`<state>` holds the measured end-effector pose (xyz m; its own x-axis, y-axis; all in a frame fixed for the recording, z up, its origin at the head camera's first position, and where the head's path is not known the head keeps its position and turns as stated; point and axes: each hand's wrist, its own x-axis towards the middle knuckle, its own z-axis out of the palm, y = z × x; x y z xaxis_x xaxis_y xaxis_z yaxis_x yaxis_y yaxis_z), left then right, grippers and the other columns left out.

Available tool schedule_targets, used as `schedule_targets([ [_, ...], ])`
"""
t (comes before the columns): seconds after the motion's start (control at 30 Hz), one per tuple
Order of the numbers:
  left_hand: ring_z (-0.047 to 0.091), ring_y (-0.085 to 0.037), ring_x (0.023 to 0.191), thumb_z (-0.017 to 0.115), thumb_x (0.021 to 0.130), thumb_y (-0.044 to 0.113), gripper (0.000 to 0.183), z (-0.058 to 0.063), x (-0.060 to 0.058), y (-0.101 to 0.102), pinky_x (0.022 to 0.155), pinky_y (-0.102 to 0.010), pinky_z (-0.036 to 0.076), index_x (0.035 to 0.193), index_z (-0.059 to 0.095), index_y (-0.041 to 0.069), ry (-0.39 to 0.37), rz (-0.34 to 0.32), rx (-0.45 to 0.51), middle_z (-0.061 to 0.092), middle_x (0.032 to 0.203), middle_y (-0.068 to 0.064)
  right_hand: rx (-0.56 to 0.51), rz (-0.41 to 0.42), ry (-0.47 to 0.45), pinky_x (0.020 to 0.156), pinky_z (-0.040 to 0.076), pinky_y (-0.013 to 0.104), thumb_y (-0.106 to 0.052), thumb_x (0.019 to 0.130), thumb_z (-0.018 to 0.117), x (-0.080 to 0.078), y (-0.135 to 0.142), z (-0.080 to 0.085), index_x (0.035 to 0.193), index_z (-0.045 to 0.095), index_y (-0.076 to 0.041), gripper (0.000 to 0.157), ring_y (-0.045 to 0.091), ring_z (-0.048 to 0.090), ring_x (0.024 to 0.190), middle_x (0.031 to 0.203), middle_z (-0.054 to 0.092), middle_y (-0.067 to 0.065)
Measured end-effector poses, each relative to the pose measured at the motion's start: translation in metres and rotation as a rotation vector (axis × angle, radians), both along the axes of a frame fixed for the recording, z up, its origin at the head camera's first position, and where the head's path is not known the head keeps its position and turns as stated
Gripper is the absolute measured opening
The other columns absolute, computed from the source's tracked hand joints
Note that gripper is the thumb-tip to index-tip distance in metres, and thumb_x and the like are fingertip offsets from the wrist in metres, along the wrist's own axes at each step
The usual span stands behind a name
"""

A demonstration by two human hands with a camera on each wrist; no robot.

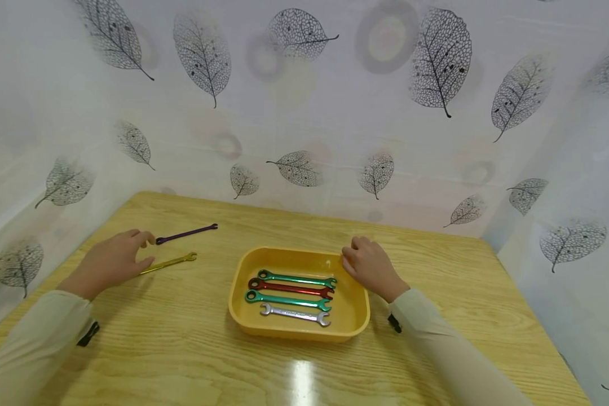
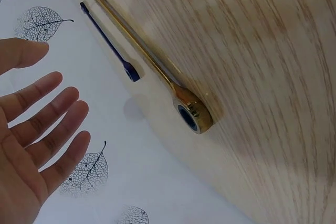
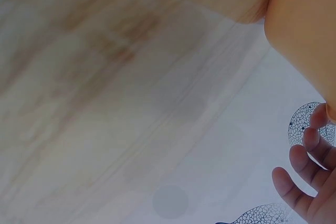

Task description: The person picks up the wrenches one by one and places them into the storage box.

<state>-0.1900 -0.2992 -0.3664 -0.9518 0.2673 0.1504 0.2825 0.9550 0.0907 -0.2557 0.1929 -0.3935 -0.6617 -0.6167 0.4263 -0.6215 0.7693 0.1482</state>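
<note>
My left hand (image 1: 113, 260) hovers at the left over a gold combination wrench (image 1: 175, 261), fingers spread and nothing held. In the left wrist view the wrench's ring end (image 2: 193, 113) lies on the table, apart from the fingers. Just beyond it is a thin purple wrench (image 1: 188, 233). At the back right corner of a yellow tray (image 1: 299, 332), my right hand (image 1: 370, 265) grips the rim between thumb and fingers. Inside the tray lie two green wrenches (image 1: 289, 301), a red wrench (image 1: 291, 288) and a silver open-end wrench (image 1: 294, 313), roughly side by side.
The wood-grain table (image 1: 193, 355) ends at a pale cloth backdrop (image 1: 325, 124) with printed leaves, which rises behind it and along both sides. A dark strap end (image 1: 88, 334) shows by the left wrist, another dark piece (image 1: 395, 323) by the right.
</note>
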Motion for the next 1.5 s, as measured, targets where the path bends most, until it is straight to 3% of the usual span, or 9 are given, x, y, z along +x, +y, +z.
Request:
schedule_targets([
  [0.43, 0.060, -0.027, 0.083, 0.065, 0.084, 0.022, 0.028, -0.009, -0.009, -0.008, 0.064, -0.041, 0.050, 0.103, 0.059, 0.002, -0.109, -0.029, 0.064, 0.062, 0.093, -0.014, -0.021, 0.019, 0.027, 0.055, 0.025, 0.024, -0.018, 0.088, 0.060, -0.001, 0.001, 0.001, 0.075, 0.060, -0.012, 0.014, 0.013, 0.030, 0.060, 0.066, 0.039, 0.002],
  [0.97, 0.059, -0.025, 0.081, 0.064, 0.087, 0.022, 0.024, -0.014, -0.011, -0.008, 0.065, -0.040, 0.049, 0.100, 0.059, 0.002, -0.186, -0.069, 0.135, 0.060, 0.091, -0.012, -0.021, 0.023, 0.017, 0.055, 0.028, 0.024, -0.018, 0.088, 0.060, -0.002, 0.001, 0.000, 0.077, 0.063, -0.012, 0.013, 0.014, 0.031, 0.060, 0.067, 0.041, 0.002],
  [1.1, 0.058, -0.023, 0.078, 0.066, 0.085, 0.021, 0.022, -0.016, -0.011, -0.007, 0.064, -0.039, 0.048, 0.097, 0.061, 0.003, -0.202, -0.080, 0.117, 0.060, 0.089, -0.010, -0.018, 0.022, 0.015, 0.055, 0.028, 0.024, -0.017, 0.088, 0.060, -0.002, 0.001, -0.001, 0.077, 0.063, -0.012, 0.013, 0.013, 0.031, 0.060, 0.067, 0.041, 0.002],
  [1.33, 0.055, -0.017, 0.070, 0.071, 0.080, 0.022, 0.019, -0.022, -0.011, -0.005, 0.061, -0.036, 0.048, 0.087, 0.063, 0.007, -0.165, -0.089, 0.048, 0.059, 0.080, -0.005, -0.013, 0.018, 0.004, 0.055, 0.030, 0.025, -0.017, 0.088, 0.060, -0.002, 0.001, -0.001, 0.077, 0.064, -0.012, 0.012, 0.014, 0.032, 0.060, 0.068, 0.042, 0.003],
  [1.5, 0.057, -0.015, 0.070, 0.070, 0.080, 0.022, 0.019, -0.025, -0.013, -0.006, 0.064, -0.037, 0.050, 0.089, 0.065, 0.006, -0.207, -0.098, 0.051, 0.060, 0.080, -0.004, -0.017, 0.024, 0.012, 0.054, 0.030, 0.025, -0.017, 0.088, 0.059, -0.001, 0.001, -0.001, 0.076, 0.063, -0.012, 0.013, 0.014, 0.033, 0.060, 0.068, 0.042, 0.003],
])
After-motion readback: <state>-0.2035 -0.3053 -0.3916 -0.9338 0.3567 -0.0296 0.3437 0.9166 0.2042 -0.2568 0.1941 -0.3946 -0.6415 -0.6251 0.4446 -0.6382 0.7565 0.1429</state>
